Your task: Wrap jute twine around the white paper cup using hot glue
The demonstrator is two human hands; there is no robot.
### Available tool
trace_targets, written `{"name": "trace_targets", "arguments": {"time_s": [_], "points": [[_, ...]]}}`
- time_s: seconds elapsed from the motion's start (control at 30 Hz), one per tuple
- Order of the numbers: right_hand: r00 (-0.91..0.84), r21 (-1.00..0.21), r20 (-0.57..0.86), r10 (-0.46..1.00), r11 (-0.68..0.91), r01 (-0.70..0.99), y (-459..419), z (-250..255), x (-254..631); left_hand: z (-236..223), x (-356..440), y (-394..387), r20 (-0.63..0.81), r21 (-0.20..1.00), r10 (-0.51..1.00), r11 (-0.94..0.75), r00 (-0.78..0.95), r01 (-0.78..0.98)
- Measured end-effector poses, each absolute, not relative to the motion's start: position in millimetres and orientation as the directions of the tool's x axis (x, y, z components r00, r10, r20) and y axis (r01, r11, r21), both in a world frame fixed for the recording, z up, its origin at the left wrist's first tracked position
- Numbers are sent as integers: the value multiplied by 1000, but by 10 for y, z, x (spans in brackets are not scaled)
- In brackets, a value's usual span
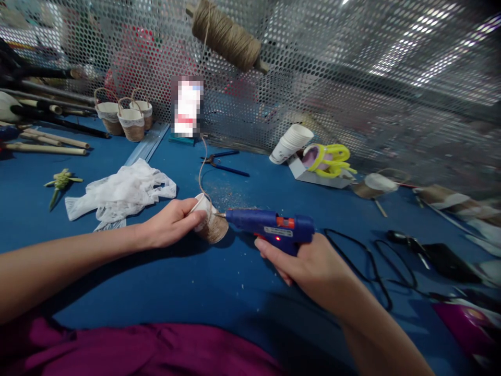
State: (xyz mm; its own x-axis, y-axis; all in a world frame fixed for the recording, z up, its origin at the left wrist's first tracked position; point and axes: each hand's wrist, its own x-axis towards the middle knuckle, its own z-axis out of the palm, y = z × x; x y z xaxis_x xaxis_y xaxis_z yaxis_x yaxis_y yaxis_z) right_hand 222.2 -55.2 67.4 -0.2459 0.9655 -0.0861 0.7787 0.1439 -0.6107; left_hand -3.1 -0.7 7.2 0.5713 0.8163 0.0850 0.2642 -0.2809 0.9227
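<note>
My left hand (pixel 176 223) is closed around a paper cup (pixel 214 227), held tilted on its side. Brown twine covers the cup's lower part, while its rim is white. A strand of twine (pixel 202 169) runs from the cup up toward a large spool (pixel 226 35) on the mesh. In my right hand (pixel 303 261) is a blue hot glue gun (pixel 256 222) with a small red light lit. The gun's nozzle points left and meets or nearly meets the cup's side. White lace (pixel 121 190) lies crumpled beyond my left forearm.
Three small twine-wrapped baskets (pixel 131 124) stand at the back left, near wooden sticks (pixel 50 150). Blue-handled pliers (pixel 225 163) lie behind the cup. Stacked white cups (pixel 291 142) lean by a box (pixel 323 175) with yellow pipe cleaners. A black cord (pixel 364 263) loops at right.
</note>
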Motion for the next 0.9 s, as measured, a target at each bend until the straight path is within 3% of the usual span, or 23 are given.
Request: {"name": "trace_targets", "arguments": {"time_s": [0.17, 0.9], "points": [[-138, -664, -190, 972, -24, 748, -511, 687, 2187, 77, -39, -13, 105, 903, 815, -319, 570, 289], [-127, -710, -225, 966, -73, 701, -497, 682, 2177, 92, -39, -13, 107, 884, 801, -348, 590, 312]]}}
